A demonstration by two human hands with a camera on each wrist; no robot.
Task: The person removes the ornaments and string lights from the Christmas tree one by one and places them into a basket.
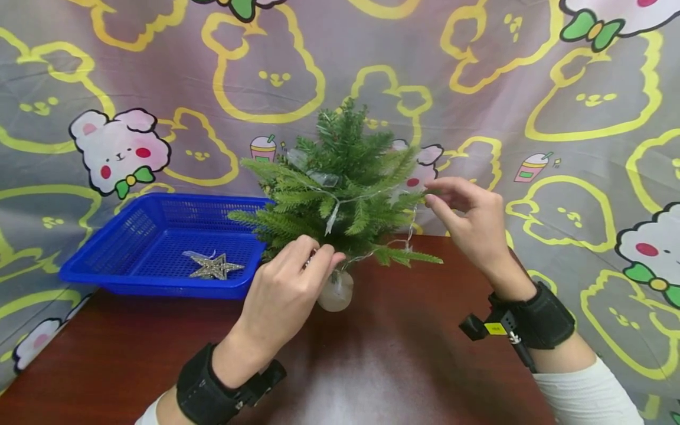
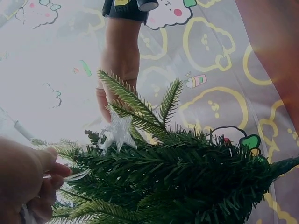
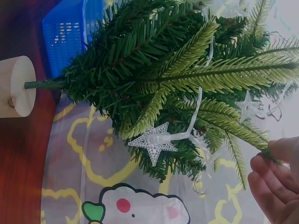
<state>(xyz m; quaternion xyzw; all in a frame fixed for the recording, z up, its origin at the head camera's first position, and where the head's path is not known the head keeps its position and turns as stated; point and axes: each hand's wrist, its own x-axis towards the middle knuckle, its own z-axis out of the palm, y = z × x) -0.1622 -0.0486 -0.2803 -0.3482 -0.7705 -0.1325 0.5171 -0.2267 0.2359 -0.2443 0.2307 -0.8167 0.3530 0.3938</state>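
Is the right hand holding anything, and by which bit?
Yes, the right hand pinches a green tree branch by its tip.

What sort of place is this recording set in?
Probably a makeshift indoor filming corner: a cartoon-print cloth hangs behind a reddish-brown table, which bears a small artificial tree and a blue basket.

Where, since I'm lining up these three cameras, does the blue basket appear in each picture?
Head: the blue basket is at the left, its right edge partly behind the branches of the tree.
Left wrist: not in this picture.
Right wrist: the basket is at the upper left, partly hidden by the tree.
Shared landmark: the tree, mid-picture in head and right wrist, across the lower part in left wrist.
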